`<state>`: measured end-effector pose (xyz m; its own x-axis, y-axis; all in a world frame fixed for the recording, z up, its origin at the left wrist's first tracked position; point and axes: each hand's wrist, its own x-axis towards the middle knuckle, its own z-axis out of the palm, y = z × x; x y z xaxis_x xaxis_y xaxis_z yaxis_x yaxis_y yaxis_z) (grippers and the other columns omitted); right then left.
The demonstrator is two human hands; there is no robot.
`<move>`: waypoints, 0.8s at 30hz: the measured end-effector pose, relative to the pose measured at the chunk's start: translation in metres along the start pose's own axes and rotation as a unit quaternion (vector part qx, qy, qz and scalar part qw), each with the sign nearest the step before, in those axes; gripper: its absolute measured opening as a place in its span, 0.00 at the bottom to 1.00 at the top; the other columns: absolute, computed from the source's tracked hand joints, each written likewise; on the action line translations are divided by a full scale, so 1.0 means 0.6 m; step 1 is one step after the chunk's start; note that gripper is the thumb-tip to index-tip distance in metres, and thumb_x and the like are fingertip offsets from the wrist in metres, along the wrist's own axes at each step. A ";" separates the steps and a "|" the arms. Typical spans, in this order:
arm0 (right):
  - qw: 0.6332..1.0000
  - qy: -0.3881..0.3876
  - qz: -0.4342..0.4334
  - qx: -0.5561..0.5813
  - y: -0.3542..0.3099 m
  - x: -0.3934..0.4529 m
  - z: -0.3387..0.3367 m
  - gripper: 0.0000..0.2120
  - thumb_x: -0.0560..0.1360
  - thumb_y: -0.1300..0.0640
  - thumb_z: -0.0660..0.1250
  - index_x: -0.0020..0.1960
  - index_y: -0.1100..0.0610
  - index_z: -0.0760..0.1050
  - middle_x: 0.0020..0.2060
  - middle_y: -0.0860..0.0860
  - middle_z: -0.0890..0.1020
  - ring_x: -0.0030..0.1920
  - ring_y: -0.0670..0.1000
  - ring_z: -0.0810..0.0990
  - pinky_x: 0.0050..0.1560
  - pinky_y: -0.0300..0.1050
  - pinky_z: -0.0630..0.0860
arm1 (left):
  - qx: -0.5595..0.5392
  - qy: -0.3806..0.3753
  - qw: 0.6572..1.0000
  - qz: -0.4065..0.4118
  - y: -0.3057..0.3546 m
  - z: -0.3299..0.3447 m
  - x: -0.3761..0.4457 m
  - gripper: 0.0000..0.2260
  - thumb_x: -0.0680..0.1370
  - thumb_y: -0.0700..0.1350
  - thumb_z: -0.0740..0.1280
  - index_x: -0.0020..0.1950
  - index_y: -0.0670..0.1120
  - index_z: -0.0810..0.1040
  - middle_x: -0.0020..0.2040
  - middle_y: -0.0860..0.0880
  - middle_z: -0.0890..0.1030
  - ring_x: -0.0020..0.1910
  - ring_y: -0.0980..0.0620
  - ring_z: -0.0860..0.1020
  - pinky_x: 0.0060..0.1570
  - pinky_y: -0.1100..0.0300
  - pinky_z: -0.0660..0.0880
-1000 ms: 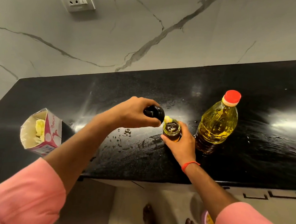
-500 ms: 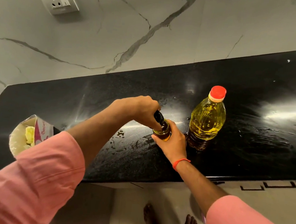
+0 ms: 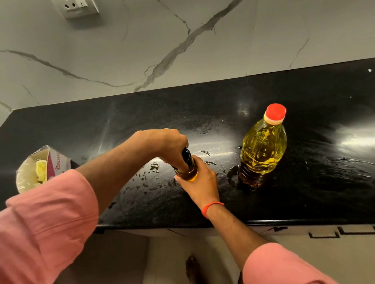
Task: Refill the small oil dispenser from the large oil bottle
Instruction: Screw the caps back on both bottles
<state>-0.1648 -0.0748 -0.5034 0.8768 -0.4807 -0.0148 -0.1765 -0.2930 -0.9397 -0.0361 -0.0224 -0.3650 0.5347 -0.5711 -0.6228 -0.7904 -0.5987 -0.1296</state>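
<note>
The left hand [image 3: 166,143] gripped the black cap [image 3: 186,157] atop the small oil dispenser [image 3: 189,172], which the right hand [image 3: 198,182] clasped beside the large oil bottle [image 3: 262,149]

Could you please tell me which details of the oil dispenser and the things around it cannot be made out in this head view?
- small oil dispenser: its body and fill level, hidden by the right hand.
- black cap: whether it is fully seated, covered by the left hand.
- carton: partly behind the left sleeve; contents unclear, print only partly readable.
- large oil bottle: no label legible.
</note>
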 end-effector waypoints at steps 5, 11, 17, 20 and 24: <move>1.000 -0.005 -0.001 0.011 -0.002 -0.002 -0.002 0.25 0.65 0.54 0.82 0.59 0.49 0.78 0.51 0.43 0.83 0.52 0.44 0.81 0.54 0.36 0.78 | 0.019 -0.025 0.999 0.019 0.000 0.006 -0.005 0.25 0.71 0.63 0.73 0.63 0.51 0.79 0.48 0.51 0.85 0.45 0.51 0.83 0.50 0.52 0.84; 1.000 -0.006 0.004 0.016 -0.004 -0.001 -0.003 0.25 0.65 0.55 0.82 0.59 0.50 0.78 0.52 0.44 0.84 0.53 0.42 0.80 0.56 0.36 0.78 | 0.053 0.028 0.997 0.042 0.014 0.010 -0.007 0.36 0.73 0.62 0.74 0.77 0.49 0.69 0.63 0.47 0.81 0.58 0.46 0.82 0.58 0.51 0.81; 1.000 -0.007 0.002 0.006 -0.003 -0.001 -0.002 0.25 0.65 0.54 0.82 0.59 0.50 0.78 0.52 0.45 0.84 0.52 0.42 0.80 0.55 0.35 0.76 | 0.067 0.052 0.994 0.066 0.015 0.010 -0.012 0.26 0.71 0.59 0.78 0.65 0.50 0.79 0.52 0.49 0.84 0.48 0.48 0.83 0.49 0.53 0.83; 1.000 -0.004 0.008 -0.001 0.002 0.001 0.001 0.27 0.64 0.53 0.82 0.60 0.50 0.78 0.53 0.46 0.84 0.55 0.44 0.81 0.58 0.41 0.79 | 0.100 0.085 0.984 0.123 0.009 0.017 -0.016 0.25 0.72 0.50 0.79 0.68 0.51 0.78 0.57 0.50 0.85 0.54 0.48 0.84 0.53 0.51 0.83; 1.000 0.004 0.009 0.003 0.000 0.000 -0.001 0.27 0.64 0.52 0.82 0.60 0.49 0.78 0.53 0.46 0.85 0.55 0.45 0.81 0.58 0.41 0.79 | 0.119 0.112 0.971 0.172 0.008 0.023 -0.026 0.33 0.75 0.42 0.76 0.78 0.54 0.68 0.70 0.50 0.78 0.67 0.46 0.79 0.57 0.50 0.81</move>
<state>-0.1648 -0.0752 -0.5030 0.8696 -0.4929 -0.0286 -0.1891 -0.2789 -0.9415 -0.0527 -0.0085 -0.3667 0.2564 -0.8380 -0.4818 -0.9665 -0.2183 -0.1346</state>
